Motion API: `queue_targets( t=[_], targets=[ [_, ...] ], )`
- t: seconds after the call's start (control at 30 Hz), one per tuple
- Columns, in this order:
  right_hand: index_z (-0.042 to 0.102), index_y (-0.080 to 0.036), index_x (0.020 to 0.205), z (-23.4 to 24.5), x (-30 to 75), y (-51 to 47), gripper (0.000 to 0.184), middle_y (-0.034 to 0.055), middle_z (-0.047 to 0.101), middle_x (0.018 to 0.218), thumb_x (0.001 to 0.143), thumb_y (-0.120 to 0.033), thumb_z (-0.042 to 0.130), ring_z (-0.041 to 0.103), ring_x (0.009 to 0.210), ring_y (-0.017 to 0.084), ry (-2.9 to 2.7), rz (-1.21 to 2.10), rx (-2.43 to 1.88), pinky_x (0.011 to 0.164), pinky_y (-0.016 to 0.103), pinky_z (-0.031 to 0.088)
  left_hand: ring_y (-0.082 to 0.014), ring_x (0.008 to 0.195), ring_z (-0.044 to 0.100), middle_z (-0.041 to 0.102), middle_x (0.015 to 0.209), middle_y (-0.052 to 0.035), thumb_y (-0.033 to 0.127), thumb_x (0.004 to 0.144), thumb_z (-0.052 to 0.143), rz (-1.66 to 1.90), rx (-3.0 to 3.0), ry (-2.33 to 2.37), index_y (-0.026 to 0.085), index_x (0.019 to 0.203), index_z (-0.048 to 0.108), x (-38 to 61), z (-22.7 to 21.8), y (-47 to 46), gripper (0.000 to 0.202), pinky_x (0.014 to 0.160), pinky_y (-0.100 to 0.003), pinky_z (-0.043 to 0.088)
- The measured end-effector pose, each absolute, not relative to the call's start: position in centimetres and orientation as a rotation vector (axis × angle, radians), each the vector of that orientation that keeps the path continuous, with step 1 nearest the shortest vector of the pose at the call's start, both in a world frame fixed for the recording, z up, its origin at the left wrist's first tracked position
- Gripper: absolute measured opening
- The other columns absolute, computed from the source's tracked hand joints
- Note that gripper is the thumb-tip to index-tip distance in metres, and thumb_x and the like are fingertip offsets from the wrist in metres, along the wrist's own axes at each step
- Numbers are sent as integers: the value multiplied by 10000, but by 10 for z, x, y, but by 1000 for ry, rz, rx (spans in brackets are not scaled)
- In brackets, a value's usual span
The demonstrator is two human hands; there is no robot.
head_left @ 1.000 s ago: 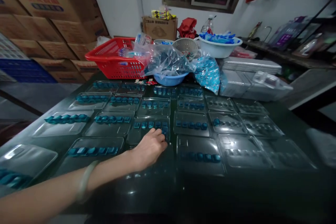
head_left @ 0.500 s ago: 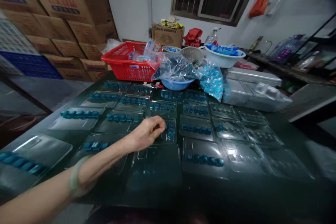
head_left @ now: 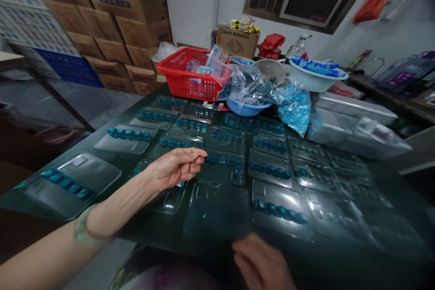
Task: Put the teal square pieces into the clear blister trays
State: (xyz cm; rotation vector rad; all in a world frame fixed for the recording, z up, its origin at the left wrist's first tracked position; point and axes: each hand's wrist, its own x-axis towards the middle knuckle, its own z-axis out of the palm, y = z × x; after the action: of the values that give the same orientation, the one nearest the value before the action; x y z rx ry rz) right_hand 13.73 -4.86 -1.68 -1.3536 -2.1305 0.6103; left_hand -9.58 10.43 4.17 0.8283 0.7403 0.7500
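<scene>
Several clear plastic trays [head_left: 224, 163] lie in rows on a dark table [head_left: 340, 263], most with a row of small blue pieces [head_left: 280, 210] in them. My left hand [head_left: 175, 167] hovers over the trays left of the middle, turned on its side with the fingers curled towards the thumb; what they hold, if anything, is hidden. A pale bangle [head_left: 81, 231] sits on that wrist. My right hand [head_left: 261, 263] shows at the bottom edge, blurred, just in front of the nearest trays [head_left: 217, 210].
At the back stand a red basket [head_left: 190, 77], a blue bowl [head_left: 246, 108] under plastic bags, a bag of blue pieces [head_left: 295, 108], a white basin [head_left: 316, 79] and stacked clear trays [head_left: 356, 122]. Cardboard boxes [head_left: 112, 18] are piled at the left.
My left hand has lifted off the blue pieces in a middle tray and drawn back left, turning on its side. My right hand has come into view at the bottom. The camera has swung left.
</scene>
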Motion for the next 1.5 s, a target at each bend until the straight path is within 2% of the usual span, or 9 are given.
queue_targets(
  t=[0.27,0.5,0.63,0.77,0.9,1.17,1.33,1.4,1.5],
  targets=[
    [543,-235,923,-5,101,40,188,3,509,815,832,-160,398,499,711,101,-2491,152,-1545,557,220,323,-30,451,304,328,621,9,220,807,460,863,551,713,124,779,513,-139,29,48,113,343,-113,195],
    [519,-258,963,-10,99,57,164,-22,501,841,833,-211,432,493,728,94,-2670,150,-1446,562,209,325,-37,437,315,352,586,6,195,805,461,921,485,791,125,748,508,-148,22,13,103,353,-131,174],
    [530,-222,895,-10,95,60,159,-10,509,834,858,-206,377,494,720,95,-2699,154,-1458,568,203,329,-44,427,314,345,572,10,213,791,487,916,483,784,125,732,497,-146,18,3,106,342,-146,139],
    [517,-178,771,-13,88,62,152,9,506,770,836,-150,382,487,651,107,-2736,109,-1487,524,217,297,-35,429,310,354,587,7,211,802,470,898,459,761,127,749,500,-139,12,-5,104,348,-146,124],
    [490,-161,767,-19,82,65,138,33,495,765,758,-47,412,484,637,139,-2758,29,-1510,500,234,258,-37,392,316,379,589,4,209,801,454,867,484,734,132,752,489,-129,11,-15,97,312,-146,106],
    [457,-180,759,1,86,64,150,5,467,727,830,-118,340,450,587,105,-2665,111,-1378,507,226,268,-61,353,373,428,579,-14,261,793,437,871,484,675,114,725,512,-107,6,-20,178,267,-154,163],
    [456,-189,687,23,68,25,194,4,454,660,836,-178,331,445,588,105,-2475,264,-918,502,227,264,-108,356,435,469,540,-45,400,772,446,863,370,863,86,669,533,-86,3,-17,341,246,-161,212],
    [450,-191,644,20,53,9,190,1,451,605,812,-193,360,436,542,118,-2430,142,-819,473,243,242,-125,345,437,459,474,-50,410,760,467,873,294,927,91,592,510,-78,5,-17,363,247,-172,219],
    [382,-176,552,7,32,-4,236,4,429,538,786,-180,353,413,487,135,-2201,-157,-905,462,260,247,-139,431,487,478,484,-42,269,724,555,893,239,943,115,614,516,-72,11,-16,193,323,-184,316]
  ],
)
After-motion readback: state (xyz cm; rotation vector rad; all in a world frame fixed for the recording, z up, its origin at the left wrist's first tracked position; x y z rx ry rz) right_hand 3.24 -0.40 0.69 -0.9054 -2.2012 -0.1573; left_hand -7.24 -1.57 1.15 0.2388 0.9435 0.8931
